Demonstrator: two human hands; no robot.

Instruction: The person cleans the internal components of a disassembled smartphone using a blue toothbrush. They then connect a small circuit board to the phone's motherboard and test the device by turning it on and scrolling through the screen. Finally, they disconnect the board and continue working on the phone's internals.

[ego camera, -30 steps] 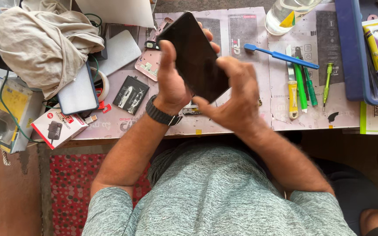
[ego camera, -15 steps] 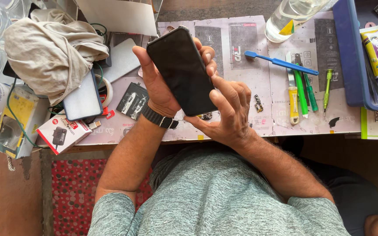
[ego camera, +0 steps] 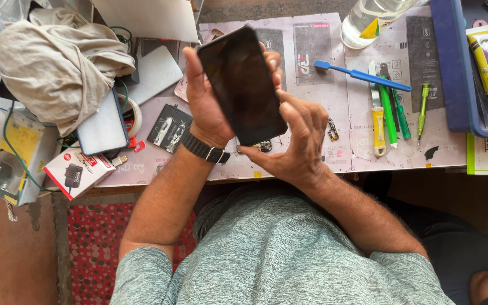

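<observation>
My right hand [ego camera: 297,144] is nearest me, just past the near edge of the tabletop [ego camera: 312,164], fingers curled against the lower right corner and edge of the flat black glass-fronted smartphone [ego camera: 243,85]. My left hand [ego camera: 207,104], with a dark watch strap at the wrist, cradles the phone from behind and along its left edge, thumb up the side and fingertips showing past the right edge. So both hands are closed on it, and it is held up off the tabletop, over the printed grey work mat [ego camera: 334,51].

I judge the phone light and stiff, but slick and breakable at the dark glass face, so the edges and corners are the place to grip, not the screen. Its long axis runs near to far, tilted a little so the far end leans left; the screen faces up at me.

Right of my hands lie a yellow-handled tool [ego camera: 379,133], green screwdrivers [ego camera: 393,110] and, further off, a blue plastic pry tool [ego camera: 362,73]. To the far left sits a crumpled beige cloth [ego camera: 57,62].
</observation>
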